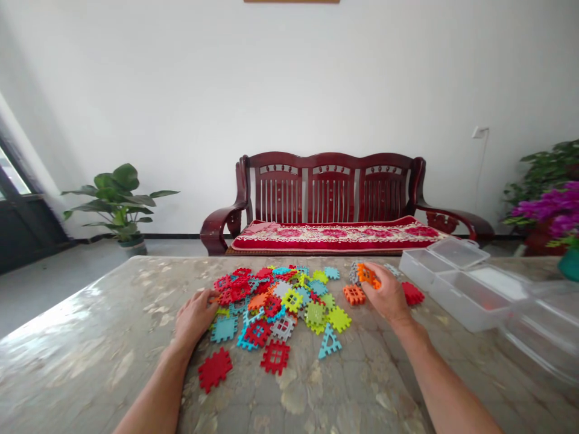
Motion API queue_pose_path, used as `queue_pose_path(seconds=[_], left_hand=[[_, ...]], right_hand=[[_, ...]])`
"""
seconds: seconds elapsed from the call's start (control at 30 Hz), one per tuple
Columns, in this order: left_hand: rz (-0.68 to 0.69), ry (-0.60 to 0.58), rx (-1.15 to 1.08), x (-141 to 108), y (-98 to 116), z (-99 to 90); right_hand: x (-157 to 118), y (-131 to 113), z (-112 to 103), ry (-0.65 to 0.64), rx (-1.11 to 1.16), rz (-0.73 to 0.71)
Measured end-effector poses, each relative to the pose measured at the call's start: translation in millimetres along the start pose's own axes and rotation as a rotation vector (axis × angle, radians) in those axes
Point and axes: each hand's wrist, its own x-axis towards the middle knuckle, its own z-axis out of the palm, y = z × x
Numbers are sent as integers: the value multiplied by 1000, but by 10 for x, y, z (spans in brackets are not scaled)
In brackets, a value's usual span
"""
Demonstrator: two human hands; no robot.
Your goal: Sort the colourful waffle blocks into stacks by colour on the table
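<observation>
A pile of toothed plastic pieces in red, blue, green, grey and orange (292,299) lies at mid-table. My left hand (198,313) rests at the pile's left edge, fingers bent and close together, its fingertips by the red and blue pieces; whether it grips one is hidden. In my right hand (389,295) is an orange window piece (367,275), pinched right of the pile. Just below it lies another orange piece (354,294), with a grey piece (354,273) behind. A red piece (412,293) sits beyond the right hand.
Clear plastic boxes (470,299) with open lids stand on the right of the patterned table (136,337). Beyond the table is a wooden bench (330,193) with a red cover. Potted plants stand left (122,205) and right (543,181).
</observation>
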Motion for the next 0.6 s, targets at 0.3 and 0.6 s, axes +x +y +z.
queue_pose_path(seconds=[0.3, 0.6], left_hand=[[14, 4, -13, 29, -35, 37], [6, -13, -25, 39, -51, 54]], right_hand=[[91, 584, -378, -70, -25, 231], [-9, 881, -269, -219, -10, 277]])
